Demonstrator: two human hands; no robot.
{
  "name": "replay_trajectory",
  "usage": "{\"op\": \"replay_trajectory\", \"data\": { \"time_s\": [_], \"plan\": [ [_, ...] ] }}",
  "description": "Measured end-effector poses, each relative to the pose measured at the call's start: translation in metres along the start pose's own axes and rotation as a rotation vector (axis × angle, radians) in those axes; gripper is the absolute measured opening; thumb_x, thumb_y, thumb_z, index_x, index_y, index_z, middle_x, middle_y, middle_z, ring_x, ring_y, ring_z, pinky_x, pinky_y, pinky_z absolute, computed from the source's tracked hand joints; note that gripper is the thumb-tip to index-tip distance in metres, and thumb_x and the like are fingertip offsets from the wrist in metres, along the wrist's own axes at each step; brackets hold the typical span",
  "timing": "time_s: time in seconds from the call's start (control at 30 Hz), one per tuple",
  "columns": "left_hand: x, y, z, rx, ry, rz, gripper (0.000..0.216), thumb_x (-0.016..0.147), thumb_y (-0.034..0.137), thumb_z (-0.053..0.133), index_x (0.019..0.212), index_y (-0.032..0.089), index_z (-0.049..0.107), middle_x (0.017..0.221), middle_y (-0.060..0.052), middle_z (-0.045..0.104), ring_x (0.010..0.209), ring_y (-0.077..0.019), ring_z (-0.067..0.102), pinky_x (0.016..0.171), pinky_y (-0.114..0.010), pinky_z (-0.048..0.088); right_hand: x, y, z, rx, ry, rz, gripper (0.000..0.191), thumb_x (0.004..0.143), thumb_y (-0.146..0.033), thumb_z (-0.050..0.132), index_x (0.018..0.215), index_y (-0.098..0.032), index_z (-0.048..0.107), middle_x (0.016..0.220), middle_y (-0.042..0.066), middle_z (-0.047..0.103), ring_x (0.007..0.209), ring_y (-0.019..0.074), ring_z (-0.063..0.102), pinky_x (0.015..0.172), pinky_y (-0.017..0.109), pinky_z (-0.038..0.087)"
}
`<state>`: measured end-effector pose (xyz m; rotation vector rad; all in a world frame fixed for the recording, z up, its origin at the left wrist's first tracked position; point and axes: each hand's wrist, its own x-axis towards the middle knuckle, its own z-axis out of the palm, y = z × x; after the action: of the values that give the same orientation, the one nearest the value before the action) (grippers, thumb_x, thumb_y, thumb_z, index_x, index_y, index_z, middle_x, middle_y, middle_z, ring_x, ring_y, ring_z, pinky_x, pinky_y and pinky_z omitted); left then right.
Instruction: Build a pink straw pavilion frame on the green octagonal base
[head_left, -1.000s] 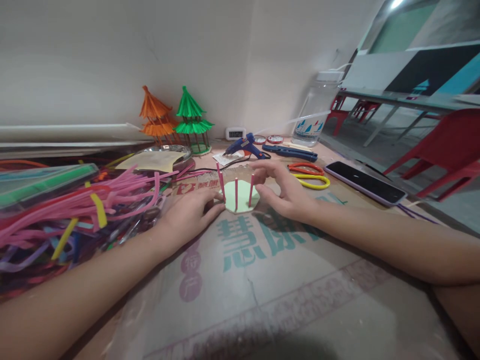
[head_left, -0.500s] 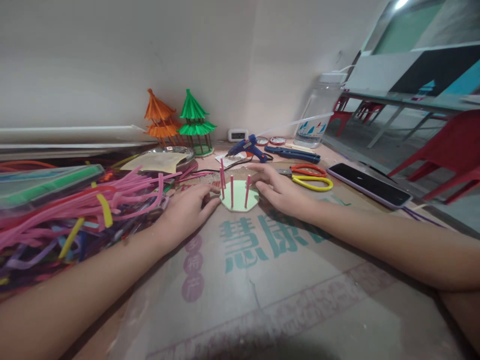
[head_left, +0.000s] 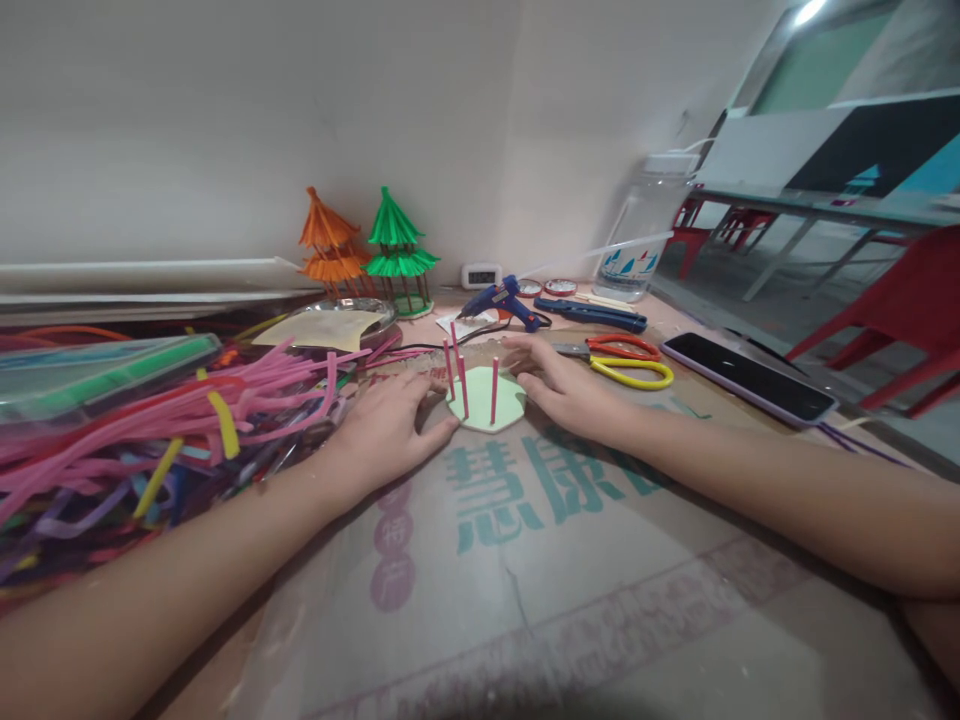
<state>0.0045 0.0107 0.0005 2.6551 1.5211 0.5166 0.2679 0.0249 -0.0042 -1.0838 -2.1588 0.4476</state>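
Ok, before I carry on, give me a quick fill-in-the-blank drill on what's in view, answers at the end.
1. Between the left hand and right hand, the base is pale ____.
2. The glue gun is mostly ____.
3. The handles of the scissors are orange and ____.
4. The tower beside the green tower is ____.

Missing words: green; blue; yellow; orange.
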Motion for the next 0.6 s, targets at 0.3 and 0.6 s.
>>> {"op": "replay_trajectory", "data": {
  "time_s": [0.3,0.6],
  "plan": [
    [0.02,-0.053,-0.002,0.079,0.109,-0.06,0.034,0.096,0.028,0.047,0.117,0.014,0.07,0.116,-0.017,0.075,0.11,-0.0319,0.07,0.098,-0.044,0.054,0.0,-0.001,-0.003,-0.118,-0.016,0.059,0.045,0.098,-0.019,0.047,0.143,-0.017,0.046,0.128,0.016,0.071,0.118,0.0267,0.07,0.103,0.049,0.055],
    [0.032,-0.1,0.025,0.048,0.162,-0.083,0.022,0.101,0.022,0.056,0.115,0.019,0.073,0.12,-0.013,0.073,0.112,-0.0271,0.068,0.101,-0.047,0.056,-0.001,-0.006,-0.002,-0.137,-0.06,0.023,0.036,0.101,-0.023,0.046,0.136,-0.019,0.053,0.141,0.017,0.067,0.13,0.0276,0.067,0.108,0.051,0.054]
  ]
}}
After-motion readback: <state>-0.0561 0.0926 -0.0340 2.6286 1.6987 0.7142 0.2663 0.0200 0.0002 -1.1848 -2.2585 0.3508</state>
